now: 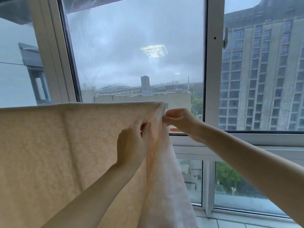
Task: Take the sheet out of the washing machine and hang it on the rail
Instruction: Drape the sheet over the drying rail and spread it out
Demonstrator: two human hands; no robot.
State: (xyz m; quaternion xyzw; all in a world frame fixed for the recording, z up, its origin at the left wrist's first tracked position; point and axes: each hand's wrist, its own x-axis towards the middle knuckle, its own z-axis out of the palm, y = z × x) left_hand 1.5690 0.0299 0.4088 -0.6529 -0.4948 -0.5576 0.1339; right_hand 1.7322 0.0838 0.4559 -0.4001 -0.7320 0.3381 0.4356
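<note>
Ahead of you the window (136, 51) fills most of the view, its white frame (213, 63) standing upright right of centre with a latch (225, 37) on it. Through the glass you see grey sky, low rooftops and a tall building (263, 71) at the right.

In front of the window your sheet (49, 145) hangs draped, pale cream with a faint pattern. Its top fold runs level from the left edge of the view toward the centre, so its long axis lies across you, left to right, at about the height of the window's lower sill. From that fold the cloth falls straight down and out of view at the bottom. The rail itself is hidden under the fold, so you cannot see it. At the right end, the cloth gathers into a bunched, pinker strip (164, 178) that hangs down vertically.

Both your arms reach up and forward to that right end. Your left hand (131, 140) is closed on the sheet just below the top corner, fingers curled and pinching a ridge of cloth. Your right hand (179, 119) is just beside it, at the end of the top fold, thumb and fingertips pinched on the sheet's edge. The two hands are near each other but not touching.
</note>
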